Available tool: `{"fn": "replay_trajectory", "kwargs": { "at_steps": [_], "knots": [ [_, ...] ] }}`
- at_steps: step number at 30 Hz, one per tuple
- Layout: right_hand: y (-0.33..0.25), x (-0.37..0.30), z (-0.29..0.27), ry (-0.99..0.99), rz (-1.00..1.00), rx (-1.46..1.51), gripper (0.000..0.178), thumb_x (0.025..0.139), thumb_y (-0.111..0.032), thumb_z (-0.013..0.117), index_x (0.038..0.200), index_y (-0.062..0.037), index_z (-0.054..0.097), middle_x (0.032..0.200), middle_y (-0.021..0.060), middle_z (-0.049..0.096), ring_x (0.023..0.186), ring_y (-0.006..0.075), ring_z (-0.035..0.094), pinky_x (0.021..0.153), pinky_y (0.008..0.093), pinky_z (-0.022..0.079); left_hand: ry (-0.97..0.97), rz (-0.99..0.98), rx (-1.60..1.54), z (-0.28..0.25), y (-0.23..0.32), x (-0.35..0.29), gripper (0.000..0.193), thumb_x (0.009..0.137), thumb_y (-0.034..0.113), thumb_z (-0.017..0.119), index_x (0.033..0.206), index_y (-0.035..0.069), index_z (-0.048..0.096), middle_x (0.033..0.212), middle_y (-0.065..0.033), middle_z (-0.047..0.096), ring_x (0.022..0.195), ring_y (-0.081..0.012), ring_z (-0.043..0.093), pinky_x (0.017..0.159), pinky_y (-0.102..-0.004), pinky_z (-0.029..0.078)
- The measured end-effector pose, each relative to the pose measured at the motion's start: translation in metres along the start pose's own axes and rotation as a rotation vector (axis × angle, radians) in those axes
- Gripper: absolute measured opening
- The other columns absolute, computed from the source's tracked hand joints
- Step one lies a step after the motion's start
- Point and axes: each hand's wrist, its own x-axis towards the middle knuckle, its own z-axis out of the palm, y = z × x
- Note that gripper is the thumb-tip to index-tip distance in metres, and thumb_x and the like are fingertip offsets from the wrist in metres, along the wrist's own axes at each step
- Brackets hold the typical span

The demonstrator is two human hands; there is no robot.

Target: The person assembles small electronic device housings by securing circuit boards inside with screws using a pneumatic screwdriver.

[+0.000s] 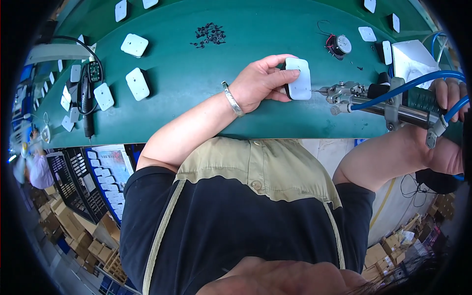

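My left hand [254,84] grips a small case [301,82] with a white face and black sides. Its thumb lies across the white face. From the right, the thin bit of a powered screwdriver [359,92] reaches the right edge of that face; whether it touches a screw is too small to tell. My right hand [448,98] is wrapped round the tool's dark green grip at the right rim, partly hidden by the tool and a blue air hose [413,83].
Black screws [209,35] lie heaped on the green table [196,115]. Several similar cases, such as one white case [137,83], stand around. A round speaker-like part [339,45] with wires is at the back right. Another dark screwdriver [87,98] with a cord stands left, beside black trays [78,182].
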Motion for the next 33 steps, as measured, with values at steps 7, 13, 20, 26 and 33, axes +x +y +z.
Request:
{"fn": "replay_trajectory", "kwargs": {
  "at_steps": [7, 13, 20, 26, 33],
  "knots": [
    [0.011, 0.003, 0.003, -0.151, 0.004, 0.031, 0.033, 0.087, -0.037, 0.049, 0.1, -0.0062, 0.053, 0.055, 0.0048, 0.05, 0.037, 0.0083, 0.034, 0.033, 0.0203, 0.031, -0.007, -0.006, -0.008, 0.005, 0.003, 0.002, 0.032, 0.085, 0.016, 0.056, 0.116, 0.011, 0.05, 0.094, -0.0039, 0.06, 0.08, -0.0129, 0.062, 0.061, -0.0227, 0.054],
    [-0.001, -0.023, 0.006, 0.084, 0.08, -0.135, 0.042, 0.075, -0.036, 0.061, 0.103, -0.0088, 0.045, 0.076, 0.0017, 0.051, 0.063, 0.0107, 0.047, 0.058, 0.0252, 0.034, -0.089, 0.041, -0.048, 0.003, 0.0, 0.003, 0.035, 0.083, 0.013, 0.057, 0.117, 0.008, 0.049, 0.094, -0.0047, 0.06, 0.081, -0.0138, 0.062, 0.062, -0.0237, 0.055],
    [0.004, -0.026, 0.002, -0.067, 0.024, -0.095, 0.051, 0.083, -0.042, 0.05, 0.115, -0.0038, 0.039, 0.086, 0.0095, 0.052, 0.069, 0.0187, 0.052, 0.067, 0.0328, 0.045, -0.038, -0.011, -0.074, 0.002, -0.006, -0.005, 0.039, 0.081, 0.011, 0.06, 0.118, 0.007, 0.048, 0.094, -0.0061, 0.06, 0.084, -0.0147, 0.061, 0.064, -0.025, 0.055],
    [-0.02, -0.019, 0.005, 0.224, -0.007, -0.209, 0.043, 0.073, -0.035, 0.064, 0.097, -0.0031, 0.047, 0.076, 0.0028, 0.046, 0.067, 0.0117, 0.043, 0.062, 0.0255, 0.034, 0.207, 0.13, 0.164, -0.029, 0.004, -0.008, 0.044, 0.077, 0.011, 0.065, 0.118, 0.008, 0.048, 0.087, -0.0048, 0.055, 0.076, -0.0116, 0.058, 0.061, -0.0231, 0.053],
    [0.008, 0.0, 0.019, -0.073, -0.028, -0.27, 0.035, 0.086, -0.038, 0.051, 0.098, -0.0061, 0.056, 0.053, -0.0001, 0.044, 0.04, 0.0093, 0.035, 0.035, 0.0192, 0.031, 0.061, 0.063, 0.003, -0.009, -0.003, -0.006, 0.044, 0.079, 0.013, 0.064, 0.119, 0.007, 0.046, 0.085, -0.0049, 0.057, 0.074, -0.0124, 0.059, 0.063, -0.0232, 0.054]
  ]
}}
